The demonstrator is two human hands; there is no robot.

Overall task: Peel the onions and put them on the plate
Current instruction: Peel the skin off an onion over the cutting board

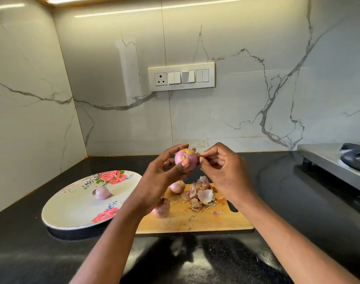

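Holding a partly peeled red onion (184,160) above the wooden cutting board (197,219), the left hand (158,183) curls its fingers and thumb around the bulb. The right hand (220,167) pinches a strip of papery skin (198,154) at the onion's top between thumb and forefinger. Four onions show in all: the one in the hands, two unpeeled onions on the board, one (177,186) near its far edge and one (161,209) near its left end, partly hidden by the left wrist, and one peeled onion (102,192) lying on the floral plate (72,214). That single plate sits on the black countertop (298,201), just left of the board. One heap of peeled skins (203,195) lies on the board below the hands. A switch panel (181,76) is fixed to the marble wall, and a steel stove (337,158) stands at the right edge.
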